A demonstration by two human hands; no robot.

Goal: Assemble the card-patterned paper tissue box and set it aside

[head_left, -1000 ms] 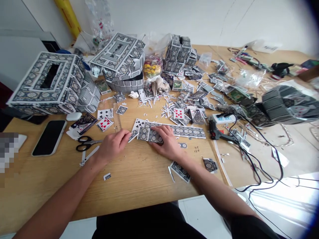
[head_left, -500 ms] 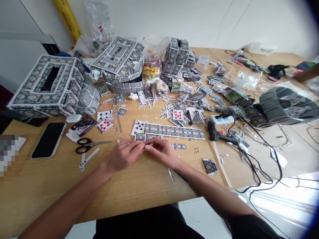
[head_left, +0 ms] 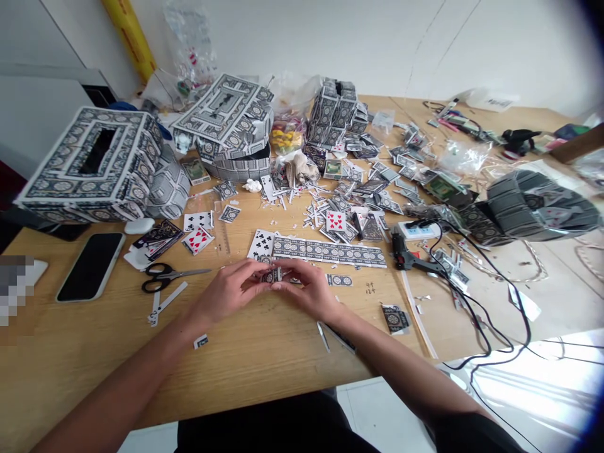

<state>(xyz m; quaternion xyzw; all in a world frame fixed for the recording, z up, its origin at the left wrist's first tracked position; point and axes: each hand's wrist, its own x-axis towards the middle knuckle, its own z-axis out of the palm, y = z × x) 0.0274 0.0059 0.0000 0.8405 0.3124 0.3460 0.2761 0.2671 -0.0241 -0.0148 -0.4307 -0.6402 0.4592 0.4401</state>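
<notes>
Between my two hands, above the table, is a small patterned piece of playing card (head_left: 272, 275), pinched at its ends. My left hand (head_left: 236, 283) closes on its left side, thumb below and fingers above. On the right side my right hand (head_left: 309, 286) grips it the same way. Just beyond the hands lies a long strip of joined card backs (head_left: 330, 250), with a seven of clubs (head_left: 262, 243) at its left end. A short card strip (head_left: 340, 280) lies right of my right hand. A small card scrap (head_left: 201, 341) is near my left forearm.
Black scissors (head_left: 163, 277) and a phone (head_left: 91, 267) lie at left. Card-covered boxes (head_left: 89, 163) stand behind them. Cut cards and scraps (head_left: 330, 207) are strewn across the back. At right are a glue gun (head_left: 415, 261), a power strip (head_left: 418, 230) with black cables, and a round card-made basket (head_left: 514, 201).
The patterned card piece now shows between my hands, which have opened around it slightly. A small scrap now shows on the table by my left forearm.
</notes>
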